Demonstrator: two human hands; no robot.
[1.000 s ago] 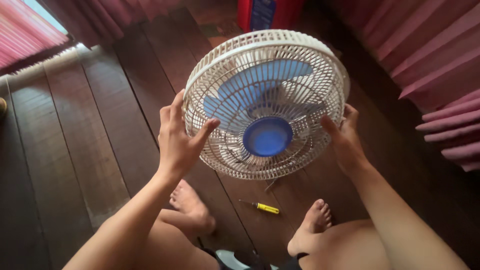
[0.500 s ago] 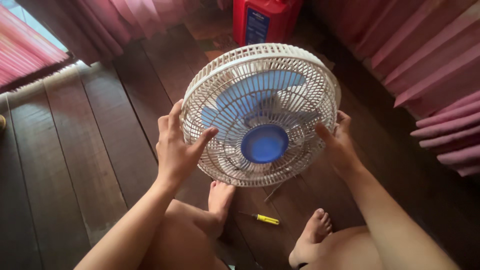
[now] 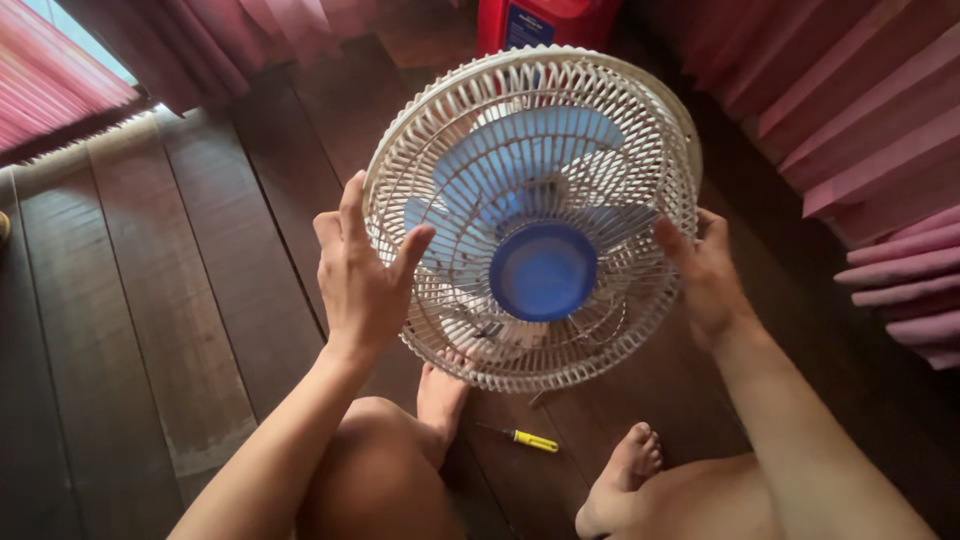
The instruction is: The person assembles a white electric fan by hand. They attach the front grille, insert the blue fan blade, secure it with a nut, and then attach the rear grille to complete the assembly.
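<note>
Between both hands, the fan head (image 3: 535,210) now sits higher and tilted more face-on than half a second ago, so it's being turned over for a look. Left hand (image 3: 362,275) clamps the cage's left rim, right hand (image 3: 708,275) the right rim. White grille, blue blades and hub cap (dusty). Yellow-handled screwdriver (image 3: 520,437) lies on the wooden floor (image 3: 150,300) below the hands.

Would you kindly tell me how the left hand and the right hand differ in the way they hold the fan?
The left hand lays its thumb across the front of the fan grille, while the right hand keeps its thumb along the rim. The left hand's fingers stand spread and upright; the right hand's curl behind the edge, mostly hidden. Both grip opposite sides of the fan, above the floor.
</note>
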